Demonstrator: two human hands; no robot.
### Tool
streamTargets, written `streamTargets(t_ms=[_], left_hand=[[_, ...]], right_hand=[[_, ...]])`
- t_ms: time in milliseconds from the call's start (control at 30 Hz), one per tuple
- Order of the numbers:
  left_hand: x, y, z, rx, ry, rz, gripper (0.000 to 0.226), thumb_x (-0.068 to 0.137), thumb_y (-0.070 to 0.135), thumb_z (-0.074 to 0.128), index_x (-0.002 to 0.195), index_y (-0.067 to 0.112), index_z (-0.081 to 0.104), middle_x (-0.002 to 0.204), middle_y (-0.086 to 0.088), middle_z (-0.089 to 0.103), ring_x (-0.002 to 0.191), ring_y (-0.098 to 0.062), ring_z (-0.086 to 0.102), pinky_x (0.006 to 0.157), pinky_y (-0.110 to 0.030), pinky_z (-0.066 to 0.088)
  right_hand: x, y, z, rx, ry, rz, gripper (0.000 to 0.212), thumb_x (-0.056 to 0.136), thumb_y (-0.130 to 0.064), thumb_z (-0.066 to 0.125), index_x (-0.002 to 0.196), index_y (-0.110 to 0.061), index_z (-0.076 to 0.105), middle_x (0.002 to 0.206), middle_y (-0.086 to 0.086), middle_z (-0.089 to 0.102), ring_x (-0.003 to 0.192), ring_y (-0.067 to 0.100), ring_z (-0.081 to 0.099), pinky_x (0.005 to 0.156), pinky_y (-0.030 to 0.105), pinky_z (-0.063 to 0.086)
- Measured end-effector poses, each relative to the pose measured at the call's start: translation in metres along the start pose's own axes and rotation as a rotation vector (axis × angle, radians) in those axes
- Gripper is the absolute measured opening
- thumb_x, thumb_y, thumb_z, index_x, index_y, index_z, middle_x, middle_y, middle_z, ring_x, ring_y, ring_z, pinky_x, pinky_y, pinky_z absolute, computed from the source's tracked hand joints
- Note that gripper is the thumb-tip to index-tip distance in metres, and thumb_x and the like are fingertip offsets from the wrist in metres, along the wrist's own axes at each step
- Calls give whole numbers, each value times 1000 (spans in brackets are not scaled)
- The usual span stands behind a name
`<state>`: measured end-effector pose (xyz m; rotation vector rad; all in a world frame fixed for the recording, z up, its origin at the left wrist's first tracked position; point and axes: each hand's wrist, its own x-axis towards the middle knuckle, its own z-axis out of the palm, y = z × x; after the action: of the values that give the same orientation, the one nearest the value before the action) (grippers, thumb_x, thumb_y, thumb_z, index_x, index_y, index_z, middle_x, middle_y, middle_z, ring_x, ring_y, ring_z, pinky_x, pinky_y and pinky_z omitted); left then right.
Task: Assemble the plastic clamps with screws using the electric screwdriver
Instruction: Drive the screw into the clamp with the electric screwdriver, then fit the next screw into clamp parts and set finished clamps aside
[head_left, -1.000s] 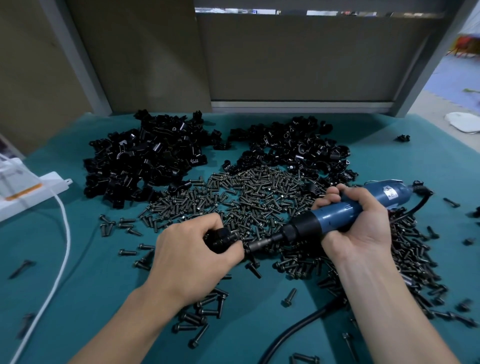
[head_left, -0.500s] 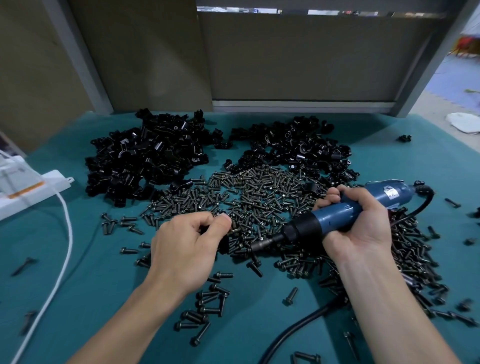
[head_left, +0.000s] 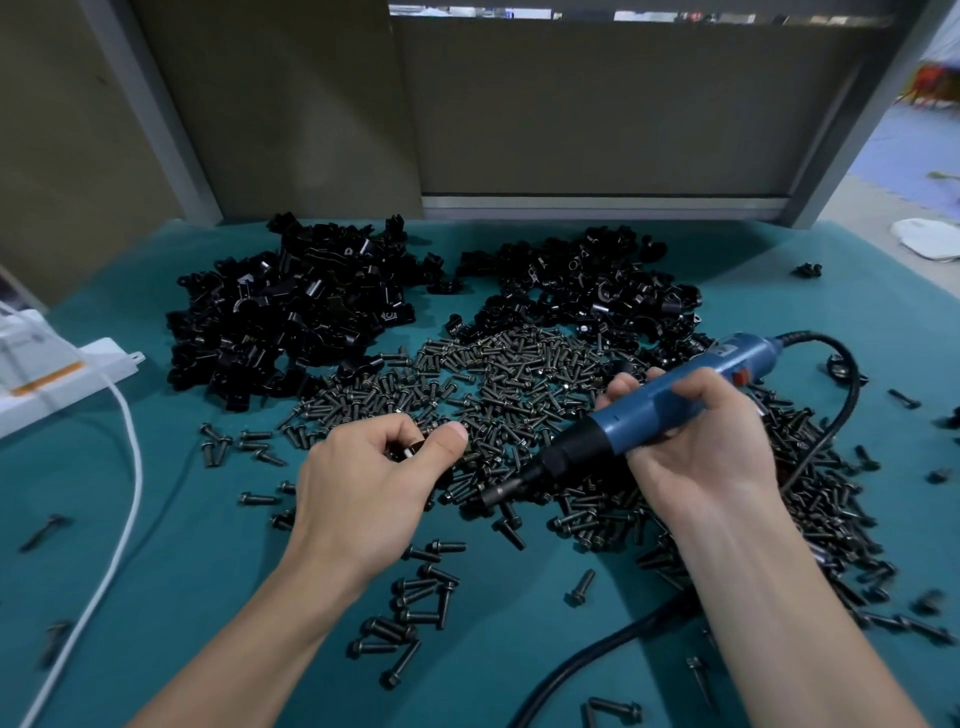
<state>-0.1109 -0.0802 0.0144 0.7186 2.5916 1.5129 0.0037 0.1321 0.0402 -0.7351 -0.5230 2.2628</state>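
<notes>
My left hand (head_left: 371, 478) pinches a small black clamp (head_left: 408, 451) between thumb and fingers over the edge of the screw pile; most of the clamp is hidden. My right hand (head_left: 691, 441) grips the blue electric screwdriver (head_left: 670, 402), its black nose and bit (head_left: 506, 491) pointing down-left onto the screws, apart from the clamp. A wide pile of dark screws (head_left: 519, 384) lies mid-table. Two heaps of black plastic clamps sit behind it, one at the left (head_left: 285, 317) and one at the right (head_left: 587, 280).
The table has a teal mat (head_left: 156, 519). A white box (head_left: 47, 374) with a white cable (head_left: 124, 499) sits at the left edge. The screwdriver's black cord (head_left: 587, 670) loops along the right and front. Loose screws (head_left: 415, 608) lie near my wrists.
My left hand has lifted the clamp up and away from the bit. My right hand has tipped the screwdriver so that its bit points down at the screws.
</notes>
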Motion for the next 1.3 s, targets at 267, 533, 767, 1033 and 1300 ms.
streamTargets(t_ms=[267,533,767,1033,1300], left_hand=[[0,2,-4,55,-60,23,56,67,82,65,79,28,54,56,12,62,46,-4,50,52,-31,43],[-6,12,2,306,-17,49,38,75,66,74,82,36,52,75,35,61,58,-3,57,63,-31,45],[-8,11,2,243,-38,50,33,73,55,81,81,35,55,74,31,65,70,1,62,54,-23,42],[-10,10,3,159,-66,107,41,61,63,73,78,29,57,67,16,64,66,-9,60,52,-28,44],[-8,8,2,123,-73,122,41,58,64,68,75,28,59,69,17,65,64,-6,60,53,-20,44]], right_hand=[[6,14,-3,-1069,171,-223,27,88,-41,74,101,-21,63,87,5,70,69,20,63,65,36,52],[1,18,1,-1573,261,-471,57,88,-69,63,79,-13,67,64,2,66,53,16,61,46,26,35],[-27,20,9,-1598,-34,-802,15,90,-32,74,77,-26,70,55,-15,64,49,3,62,52,17,53],[-42,38,14,-1472,-619,-446,11,87,-21,78,84,-32,79,67,-14,71,55,2,60,54,14,45],[-38,25,13,-1259,-590,-373,17,88,-10,79,83,-26,81,60,3,71,53,11,63,55,20,48]])
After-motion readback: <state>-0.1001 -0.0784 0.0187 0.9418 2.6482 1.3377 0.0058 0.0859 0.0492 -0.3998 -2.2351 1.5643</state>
